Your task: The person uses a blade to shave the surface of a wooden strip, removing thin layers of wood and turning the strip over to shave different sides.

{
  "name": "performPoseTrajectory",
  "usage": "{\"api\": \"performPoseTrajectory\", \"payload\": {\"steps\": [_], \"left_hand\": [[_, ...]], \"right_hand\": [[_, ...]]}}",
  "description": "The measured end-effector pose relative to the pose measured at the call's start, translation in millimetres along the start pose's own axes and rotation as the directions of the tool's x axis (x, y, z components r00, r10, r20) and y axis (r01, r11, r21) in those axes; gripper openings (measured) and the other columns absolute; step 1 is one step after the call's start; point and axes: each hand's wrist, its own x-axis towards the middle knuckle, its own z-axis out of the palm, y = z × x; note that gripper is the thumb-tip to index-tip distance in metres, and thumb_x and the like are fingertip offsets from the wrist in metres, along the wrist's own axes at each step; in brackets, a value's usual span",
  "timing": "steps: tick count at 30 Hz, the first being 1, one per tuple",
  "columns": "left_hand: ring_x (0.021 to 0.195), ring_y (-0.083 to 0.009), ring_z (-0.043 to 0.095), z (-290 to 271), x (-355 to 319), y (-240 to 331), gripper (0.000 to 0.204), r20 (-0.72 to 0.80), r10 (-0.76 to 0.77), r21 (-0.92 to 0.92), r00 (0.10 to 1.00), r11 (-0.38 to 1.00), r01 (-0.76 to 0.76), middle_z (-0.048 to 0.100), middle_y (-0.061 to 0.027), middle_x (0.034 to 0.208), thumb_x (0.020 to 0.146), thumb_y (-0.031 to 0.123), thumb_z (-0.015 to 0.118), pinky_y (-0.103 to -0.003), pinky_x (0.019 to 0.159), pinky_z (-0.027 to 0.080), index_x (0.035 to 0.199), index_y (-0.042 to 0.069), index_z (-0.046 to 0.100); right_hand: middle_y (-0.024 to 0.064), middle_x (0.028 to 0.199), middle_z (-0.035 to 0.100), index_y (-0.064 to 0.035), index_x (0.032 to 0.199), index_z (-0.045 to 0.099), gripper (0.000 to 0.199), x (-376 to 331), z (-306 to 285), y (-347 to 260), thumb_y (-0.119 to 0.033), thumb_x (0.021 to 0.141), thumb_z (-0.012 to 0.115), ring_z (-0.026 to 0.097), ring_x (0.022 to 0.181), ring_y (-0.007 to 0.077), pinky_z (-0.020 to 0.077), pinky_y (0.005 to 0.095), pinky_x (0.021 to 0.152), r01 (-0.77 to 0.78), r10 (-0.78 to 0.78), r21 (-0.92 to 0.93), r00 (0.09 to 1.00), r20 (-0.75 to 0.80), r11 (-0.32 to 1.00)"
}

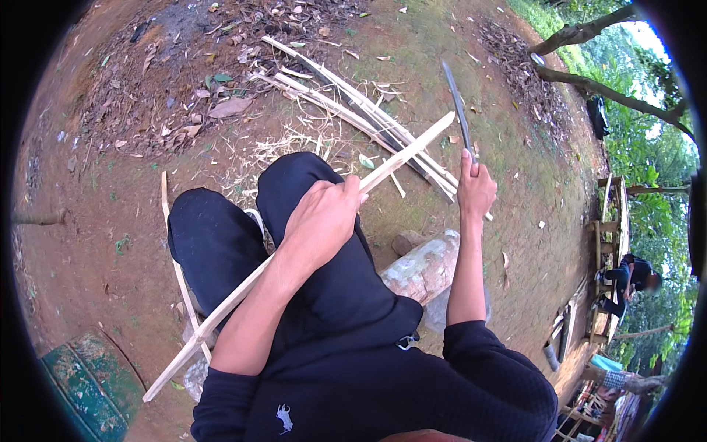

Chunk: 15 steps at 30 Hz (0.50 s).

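Machete (457, 103) sits in the right hand (477, 190), fingers wrapped right round the grip end, blade angled up and away from the black trousers (213, 236), I'd guess to keep the edge clear of those knees. Left hand (328, 210) is clenched over a long pale wooden strip (412, 152), nearer its front end. The strip runs under the left forearm (261, 309) and slants past the lap, tail end out at lower left, probably so the arm and leg help steady all that length. Its far tip looks just beside the blade, can't tell if they touch. Pile of split strips (361, 104) lies on the dirt (515, 228) ahead, likely for easy reach, with curly shavings (283, 145) next to it.
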Motion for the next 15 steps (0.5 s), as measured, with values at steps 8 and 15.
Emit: {"api": "performPoseTrajectory", "payload": {"steps": [8,15], "left_hand": [[0.090,-0.0437,0.061,5,-4,1,0.018,-0.104,-0.015,-0.109,0.994,0.994,0.003,0.063,-0.0228,0.084,0.102,0.014,0.054,-0.050,0.090,0.046,0.095,-0.003,0.053],[0.093,-0.0386,0.060,15,-6,5,0.023,-0.119,-0.040,-0.052,0.992,0.998,0.034,0.059,-0.0198,0.087,0.104,0.014,0.046,-0.048,0.102,0.041,0.097,-0.004,0.058]], "right_hand": [[0.0138,0.052,0.051,0.0016,0.069,0.056,0.071,-12,7,28,-0.064,0.097,0.056,0.058,0.052,0.0258,0.0457,0.0471,0.058,-0.285,0.247,0.172,0.945,0.215,0.943],[-0.0024,0.052,0.044,-0.0088,0.069,0.051,0.061,-71,-7,19,-0.058,0.104,0.046,0.041,0.040,0.0061,0.0303,0.0232,0.037,-0.388,0.241,0.661,0.921,0.306,0.642]]}}
